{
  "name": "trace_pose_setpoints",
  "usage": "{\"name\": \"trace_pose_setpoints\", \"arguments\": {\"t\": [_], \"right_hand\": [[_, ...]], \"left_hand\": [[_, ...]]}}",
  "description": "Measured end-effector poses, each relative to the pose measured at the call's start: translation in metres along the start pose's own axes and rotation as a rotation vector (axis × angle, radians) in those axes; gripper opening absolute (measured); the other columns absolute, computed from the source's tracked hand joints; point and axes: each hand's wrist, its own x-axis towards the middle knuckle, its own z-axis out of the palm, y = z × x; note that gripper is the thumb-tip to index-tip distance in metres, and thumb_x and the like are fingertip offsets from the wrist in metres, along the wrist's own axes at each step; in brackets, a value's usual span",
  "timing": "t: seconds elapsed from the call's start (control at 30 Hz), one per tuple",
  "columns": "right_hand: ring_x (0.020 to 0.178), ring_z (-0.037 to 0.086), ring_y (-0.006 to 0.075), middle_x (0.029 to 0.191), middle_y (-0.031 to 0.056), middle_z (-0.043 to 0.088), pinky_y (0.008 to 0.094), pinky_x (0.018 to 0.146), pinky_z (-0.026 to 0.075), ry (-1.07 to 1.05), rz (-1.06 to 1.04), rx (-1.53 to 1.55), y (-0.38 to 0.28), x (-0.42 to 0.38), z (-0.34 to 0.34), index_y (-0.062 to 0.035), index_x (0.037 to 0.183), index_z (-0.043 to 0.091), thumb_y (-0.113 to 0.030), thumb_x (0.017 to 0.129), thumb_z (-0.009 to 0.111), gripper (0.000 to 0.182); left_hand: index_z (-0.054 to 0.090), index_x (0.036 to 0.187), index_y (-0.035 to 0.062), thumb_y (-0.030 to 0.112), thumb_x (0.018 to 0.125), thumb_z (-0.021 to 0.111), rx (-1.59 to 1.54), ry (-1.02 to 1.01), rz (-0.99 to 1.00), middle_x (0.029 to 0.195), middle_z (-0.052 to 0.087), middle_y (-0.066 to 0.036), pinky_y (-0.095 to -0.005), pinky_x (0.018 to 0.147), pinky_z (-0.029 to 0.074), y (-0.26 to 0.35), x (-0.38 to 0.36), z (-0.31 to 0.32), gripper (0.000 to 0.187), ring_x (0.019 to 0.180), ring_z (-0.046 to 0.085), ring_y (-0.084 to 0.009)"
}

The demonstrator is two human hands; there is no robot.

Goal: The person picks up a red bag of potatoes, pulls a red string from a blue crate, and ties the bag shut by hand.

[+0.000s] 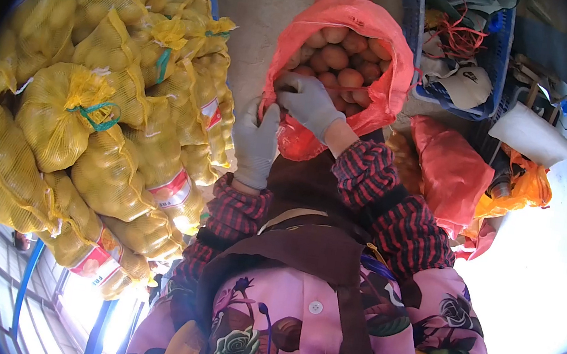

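The red mesh sack [385,54] of potatoes [338,59] stands as the landmark, its open mouth facing the camera and its long axis running away from the person's body. The right hand [311,105], gloved grey, grips the sack's near rim. The left hand [257,143], also gloved, lies flat and open against the sack's left side. Left of the sack, yellow mesh sacks [62,116] are stacked; their red-and-white labels [178,192] are too blurred to read. Right of it stands a blue crate [452,95].
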Motion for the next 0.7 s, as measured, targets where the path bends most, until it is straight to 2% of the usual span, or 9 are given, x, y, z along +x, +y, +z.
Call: {"name": "trace_pose_setpoints", "arguments": {"t": [0.13,0.2,0.23,0.27,0.33,0.43,0.57,0.63,0.7], "right_hand": [[0.07,0.06,0.013,0.074,0.0053,0.061,0.0301,0.064,0.05,-0.177,0.256,0.633,-0.004,-0.006,-0.01,0.0027,0.088,0.063,-0.02,0.081,0.061,0.024],[0.068,0.059,0.0112,0.074,0.0034,0.06,0.0275,0.06,0.047,-0.204,0.263,0.508,-0.024,-0.013,-0.017,0.0018,0.089,0.064,-0.02,0.081,0.063,0.023],[0.065,0.057,0.0095,0.074,0.0016,0.059,0.025,0.057,0.045,-0.226,0.267,0.384,-0.03,-0.014,-0.019,0.0008,0.09,0.065,-0.019,0.082,0.065,0.022],[0.065,0.057,0.0095,0.074,0.0016,0.059,0.025,0.057,0.045,-0.228,0.267,0.382,-0.024,-0.01,-0.018,0.0008,0.09,0.065,-0.019,0.082,0.065,0.022],[0.068,0.056,0.008,0.077,0.0016,0.06,0.024,0.059,0.045,-0.035,0.343,0.099,-0.002,0.001,-0.012,0.0027,0.093,0.064,-0.019,0.081,0.066,0.025],[0.069,0.055,0.0081,0.08,0.0021,0.061,0.0242,0.06,0.045,0.0,0.292,0.177,0.005,0.001,-0.009,0.0033,0.093,0.064,-0.019,0.081,0.066,0.026],[0.07,0.055,0.0083,0.081,0.0022,0.061,0.0247,0.061,0.045,0.027,0.213,0.135,0.029,0.008,-0.001,0.0041,0.093,0.064,-0.019,0.081,0.065,0.025],[0.07,0.059,0.0199,0.076,0.0133,0.061,0.0336,0.064,0.045,0.039,0.16,0.179,0.036,0.008,0.0,0.0043,0.087,0.062,-0.031,0.076,0.066,0.037],[0.072,0.06,0.0213,0.076,0.0147,0.062,0.0343,0.065,0.046,0.049,0.178,0.089,0.023,0.003,-0.005,0.0036,0.087,0.062,-0.031,0.076,0.065,0.037]], "left_hand": [[0.058,0.094,0.0003,0.014,0.086,0.059,0.251,0.027,0.258,0.081,0.058,-0.01,-0.0319,0.063,0.045,0.009,-0.009,0.008,0.016,0.07,0.056,-0.0229],[0.059,0.096,0.001,0.009,0.082,0.056,0.414,-0.032,0.392,0.085,0.058,-0.018,-0.0383,0.069,0.046,0.004,-0.014,0.012,0.017,0.077,0.056,-0.0354],[0.057,0.098,0.0029,0.01,0.083,0.059,0.501,-0.03,0.521,0.078,0.056,-0.012,-0.0344,0.065,0.045,0.004,-0.015,0.014,0.017,0.07,0.056,-0.027],[0.057,0.098,0.0029,0.01,0.083,0.059,0.5,-0.027,0.52,0.078,0.056,-0.012,-0.0344,0.065,0.045,-0.001,-0.016,0.015,0.017,0.07,0.056,-0.027],[0.057,0.096,0.0025,0.012,0.084,0.061,-0.126,-0.017,0.036,0.073,0.054,-0.004,-0.0284,0.06,0.044,-0.015,-0.019,0.016,0.016,0.065,0.054,-0.015],[0.06,0.091,0.0015,0.014,0.086,0.063,-0.531,0.116,-0.227,0.075,0.056,0.001,-0.0226,0.059,0.043,0.001,0.0,0.011,0.014,0.065,0.051,-0.0062],[0.062,0.094,0.0018,0.018,0.089,0.062,-0.342,0.036,-0.211,0.079,0.059,0.0,-0.0206,0.061,0.043,-0.011,0.021,0.013,0.017,0.069,0.053,-0.0056],[0.063,0.094,0.0026,0.017,0.089,0.062,-0.407,0.043,-0.209,0.074,0.059,0.001,-0.0196,0.059,0.043,-0.017,0.024,0.013,0.015,0.063,0.053,-0.0052],[0.063,0.093,0.0029,0.017,0.089,0.062,-0.372,0.013,-0.248,0.072,0.059,0.002,-0.0195,0.057,0.042,-0.014,0.022,0.005,0.015,0.061,0.052,-0.0053]]}}
